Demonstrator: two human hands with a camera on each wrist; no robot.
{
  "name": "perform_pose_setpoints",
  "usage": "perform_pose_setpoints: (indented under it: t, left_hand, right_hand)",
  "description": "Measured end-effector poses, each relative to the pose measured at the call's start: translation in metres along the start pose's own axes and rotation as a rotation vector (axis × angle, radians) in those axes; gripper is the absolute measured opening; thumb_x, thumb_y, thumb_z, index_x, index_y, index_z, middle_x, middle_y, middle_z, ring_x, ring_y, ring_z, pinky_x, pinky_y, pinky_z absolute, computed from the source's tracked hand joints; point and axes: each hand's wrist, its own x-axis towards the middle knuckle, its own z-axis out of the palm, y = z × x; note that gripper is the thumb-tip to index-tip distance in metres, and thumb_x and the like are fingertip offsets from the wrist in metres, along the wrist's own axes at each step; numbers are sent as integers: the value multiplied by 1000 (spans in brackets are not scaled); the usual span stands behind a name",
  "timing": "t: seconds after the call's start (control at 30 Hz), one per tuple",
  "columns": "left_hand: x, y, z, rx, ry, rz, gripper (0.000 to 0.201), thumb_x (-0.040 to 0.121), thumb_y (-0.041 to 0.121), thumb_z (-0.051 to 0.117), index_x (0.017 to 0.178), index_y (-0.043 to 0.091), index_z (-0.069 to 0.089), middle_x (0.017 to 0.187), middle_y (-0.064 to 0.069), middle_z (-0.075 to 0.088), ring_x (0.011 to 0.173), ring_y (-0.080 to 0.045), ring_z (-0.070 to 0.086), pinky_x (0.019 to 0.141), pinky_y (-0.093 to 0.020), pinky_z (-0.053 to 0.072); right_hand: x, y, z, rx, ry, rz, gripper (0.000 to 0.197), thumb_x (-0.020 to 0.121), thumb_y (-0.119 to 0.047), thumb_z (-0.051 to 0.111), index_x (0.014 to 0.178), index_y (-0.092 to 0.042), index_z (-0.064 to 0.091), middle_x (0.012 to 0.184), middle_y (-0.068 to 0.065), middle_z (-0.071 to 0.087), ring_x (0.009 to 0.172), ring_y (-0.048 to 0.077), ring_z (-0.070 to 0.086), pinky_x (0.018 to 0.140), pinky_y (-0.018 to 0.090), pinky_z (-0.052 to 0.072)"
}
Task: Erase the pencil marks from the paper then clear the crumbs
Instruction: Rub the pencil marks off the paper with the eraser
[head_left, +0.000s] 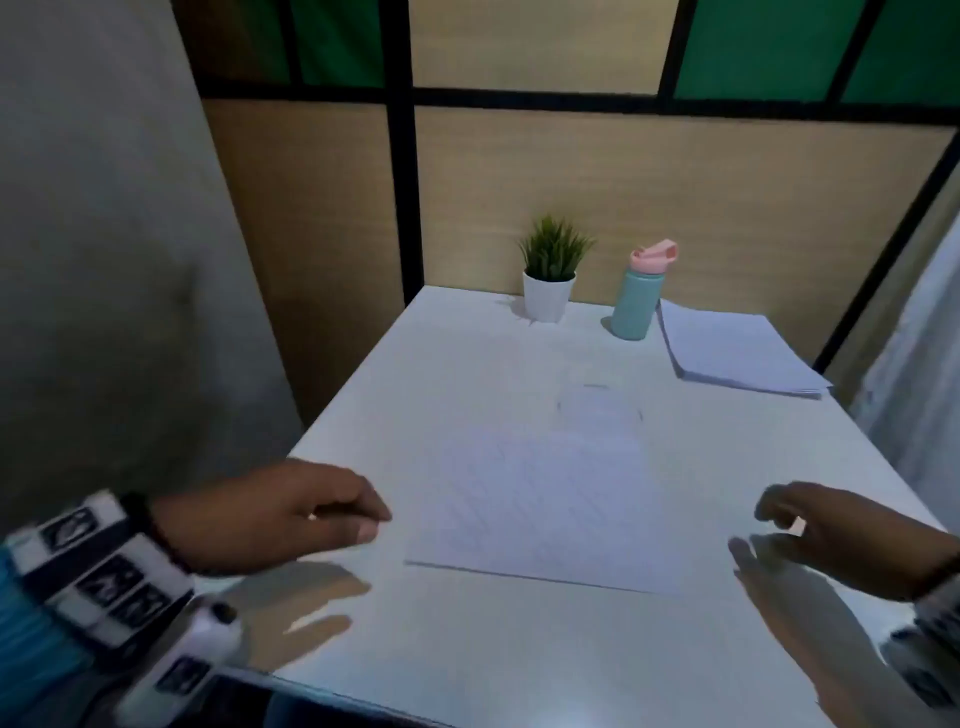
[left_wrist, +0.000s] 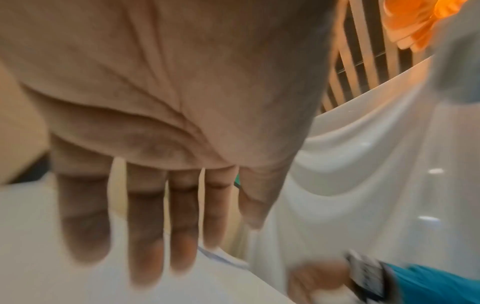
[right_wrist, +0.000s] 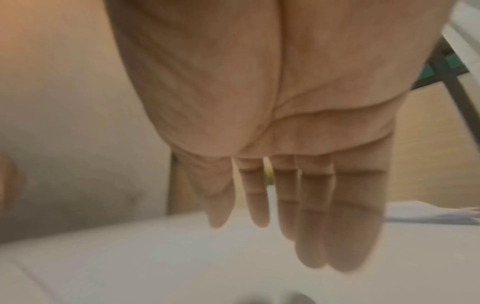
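A white sheet of paper with faint pencil marks lies flat in the middle of the white table. My left hand hovers just left of the sheet's near corner, fingers relaxed and holding nothing. My right hand hovers to the right of the sheet, also empty. In the left wrist view the fingers hang straight over the table. The right wrist view shows straight fingers above the white top. I see no eraser and cannot make out crumbs.
At the back of the table stand a small potted plant and a teal bottle with a pink lid. A stack of white paper lies at the back right. A wood and green partition closes the far side.
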Motion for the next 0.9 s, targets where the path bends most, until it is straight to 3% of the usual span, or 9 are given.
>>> perform_pose_setpoints:
  t: [0.07,0.13,0.2,0.33,0.43,0.53,0.67,0.8,0.9]
  left_hand:
    - [25,-14,-2,2,104,-60,41,85,63,56,111,34,69,110,25,68,105,6,61,94,-25,49]
    - [49,-32,6,-1,108,-122,53,77,76,57,113,39,65,116,25,65,108,6,59,97,-28,48]
    - [70,-45,26,13,64,-172,54,81,69,61,126,40,56,134,21,54,122,1,53,106,-27,42]
    - [95,-44,54,186,-145,-227,107,73,84,46,157,23,20,163,10,14,150,-10,14,119,-28,12]
    - [103,-39,64,444,-193,-221,94,90,75,38,159,22,1,166,5,-7,153,-18,-3,121,-42,6]
    - [107,-33,71,541,-213,-189,93,90,76,34,159,24,-2,166,4,-10,153,-25,-6,120,-55,7]
    - [104,-33,74,620,-258,-95,97,84,81,37,158,28,4,166,7,-4,153,-21,-2,119,-55,5]
    - [109,-36,69,598,-193,-54,100,76,84,45,155,29,17,162,7,18,148,-22,16,117,-56,13]
    - [116,-40,73,559,-218,-102,115,71,91,43,157,32,-5,166,9,-5,153,-23,-5,118,-61,5]
  right_hand:
    - [21,-16,-13,18,-108,103,25,81,-53,65,88,-36,48,96,-7,59,71,10,62,56,16,47]
    - [30,-23,-16,120,-161,134,31,76,-37,79,85,-21,54,86,2,64,58,16,63,49,24,51]
    - [30,-26,-8,122,-157,116,27,75,-26,81,78,-14,56,74,3,66,51,16,60,51,29,53]
    - [26,-42,-21,53,-153,89,12,80,-20,74,75,-23,63,77,-1,69,61,10,66,60,24,54]
    - [28,-73,-36,-27,-81,-15,13,83,-16,65,80,-28,64,75,-7,68,63,4,66,57,14,46]
    - [38,-127,-48,22,-14,-182,9,90,-20,61,93,-25,68,80,-10,69,68,2,67,63,15,49]
    - [56,-199,-44,36,-43,-426,22,95,-20,57,111,-23,70,100,-8,64,82,7,61,76,19,43]
    - [86,-240,-29,110,-71,-525,25,92,-26,62,117,-25,63,100,-11,67,76,0,57,67,9,38]
    - [111,-257,-23,96,-78,-526,20,89,-26,64,109,-21,66,96,-10,68,73,1,56,69,19,39]
